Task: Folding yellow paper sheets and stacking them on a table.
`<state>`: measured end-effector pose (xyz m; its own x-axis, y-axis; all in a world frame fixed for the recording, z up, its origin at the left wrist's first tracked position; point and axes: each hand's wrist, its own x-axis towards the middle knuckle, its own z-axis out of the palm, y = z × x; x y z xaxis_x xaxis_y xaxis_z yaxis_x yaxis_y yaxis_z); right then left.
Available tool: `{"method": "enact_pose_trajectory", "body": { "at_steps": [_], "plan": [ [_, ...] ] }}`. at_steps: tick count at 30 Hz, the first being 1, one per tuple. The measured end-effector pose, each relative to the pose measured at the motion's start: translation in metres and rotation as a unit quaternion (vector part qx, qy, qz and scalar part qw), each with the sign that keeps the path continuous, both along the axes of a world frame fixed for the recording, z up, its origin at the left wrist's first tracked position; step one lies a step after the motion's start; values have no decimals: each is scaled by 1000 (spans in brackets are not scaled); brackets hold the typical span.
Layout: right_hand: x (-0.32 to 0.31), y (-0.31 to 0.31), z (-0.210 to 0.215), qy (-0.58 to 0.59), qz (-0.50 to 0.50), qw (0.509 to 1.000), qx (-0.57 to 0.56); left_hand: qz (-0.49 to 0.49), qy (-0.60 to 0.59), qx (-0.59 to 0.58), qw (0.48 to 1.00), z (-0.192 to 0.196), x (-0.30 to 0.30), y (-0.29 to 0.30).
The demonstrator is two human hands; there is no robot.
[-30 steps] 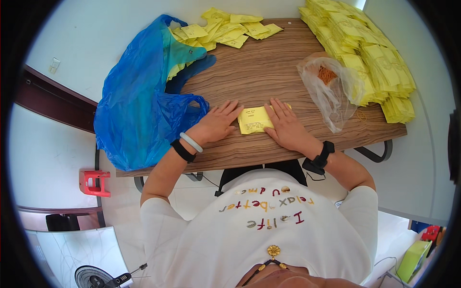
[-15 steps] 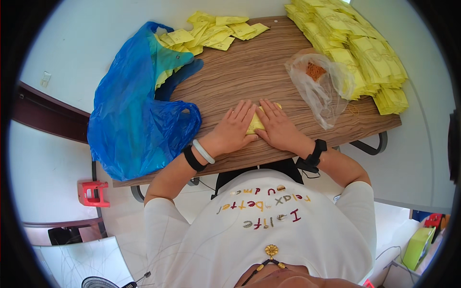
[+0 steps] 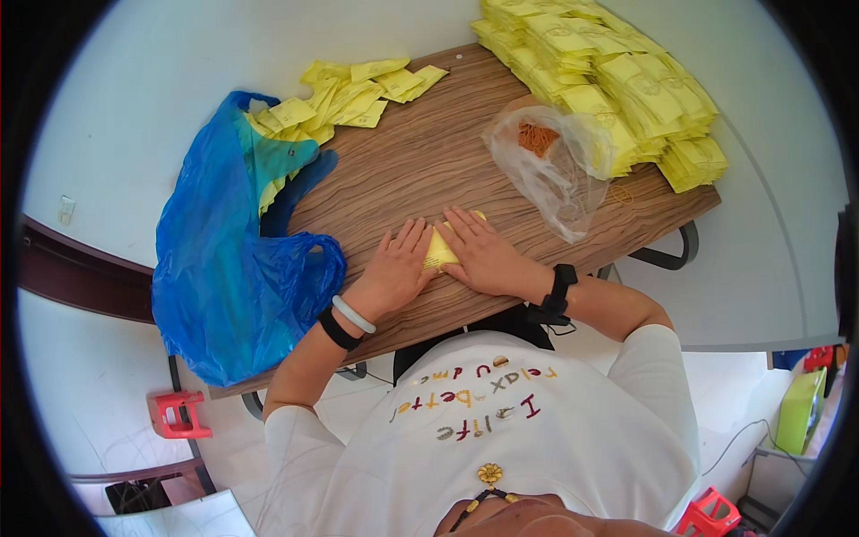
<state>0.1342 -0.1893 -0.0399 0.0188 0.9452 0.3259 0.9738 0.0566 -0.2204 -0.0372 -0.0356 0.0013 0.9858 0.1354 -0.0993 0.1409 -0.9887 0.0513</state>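
One yellow packet (image 3: 440, 252) lies on the table (image 3: 394, 179) at the centre of the frame, partly covered by the person's two hands. The left hand (image 3: 394, 273) rests palm down at its left edge, fingers outstretched and slightly parted; the right hand (image 3: 488, 255) lies flat across its right part, fingers long and close together. Neither seems to pinch it; their undersides are hidden. Pressing from both sides probably keeps it flat and squared. At upper left, a blue plastic bag (image 3: 206, 268) gapes toward loose yellow packets (image 3: 344, 98), perhaps so they are easy to reach. At upper right, a clear bag (image 3: 573, 192) with orange rubber bands (image 3: 537, 139) sits beside stacked yellow bundles (image 3: 617, 80), some visibly banded, likely piled there to leave working room.
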Motion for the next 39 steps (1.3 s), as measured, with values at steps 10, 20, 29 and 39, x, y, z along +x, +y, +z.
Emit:
{"method": "enact_pose_trajectory", "body": {
  "at_steps": [10,20,29,39],
  "plan": [
    [-2,-3,2,0,-2,1000,0,-37,-23,-58,997,-10,4,9],
    [0,-1,4,-3,-1,1000,-19,-21,-10,-50,998,-13,4,9],
    [-1,-1,4,4,-1,1000,-17,-21,-39,-50,998,-25,-1,13],
    [0,-3,4,8,2,1000,-18,-23,-23,-60,998,-21,-1,13]
  ]
}}
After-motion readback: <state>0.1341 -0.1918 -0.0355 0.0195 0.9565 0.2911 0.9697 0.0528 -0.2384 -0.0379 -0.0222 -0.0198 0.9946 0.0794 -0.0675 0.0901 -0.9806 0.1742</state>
